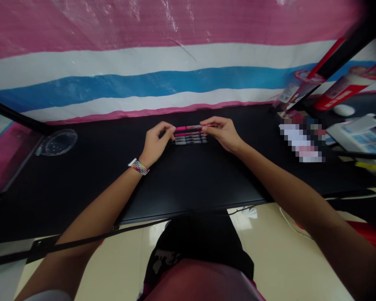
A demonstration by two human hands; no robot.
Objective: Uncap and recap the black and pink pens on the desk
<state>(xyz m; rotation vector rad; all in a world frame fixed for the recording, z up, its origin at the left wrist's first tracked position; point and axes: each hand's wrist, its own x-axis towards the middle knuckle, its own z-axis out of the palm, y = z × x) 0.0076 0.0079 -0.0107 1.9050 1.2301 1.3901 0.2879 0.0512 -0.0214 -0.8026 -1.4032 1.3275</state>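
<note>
Between my two hands a pink pen (191,127) lies level, its left end in the fingers of my left hand (156,140) and its right end in those of my right hand (222,131). Both hands are closed in a pinch. Just below it, a second pink pen (188,133) and several grey and black pens (191,140) lie side by side in a row on the black table (188,179). My left wrist wears a multicoloured band (139,166). The pens' tips are partly hidden by my fingers.
A round clear plastic lid or dish (61,142) lies at the left. To the right stand a cup with a red straw (296,90), a red-and-white cup (344,90) and a white device with keys (360,133). A striped sheet (163,88) hangs behind the table.
</note>
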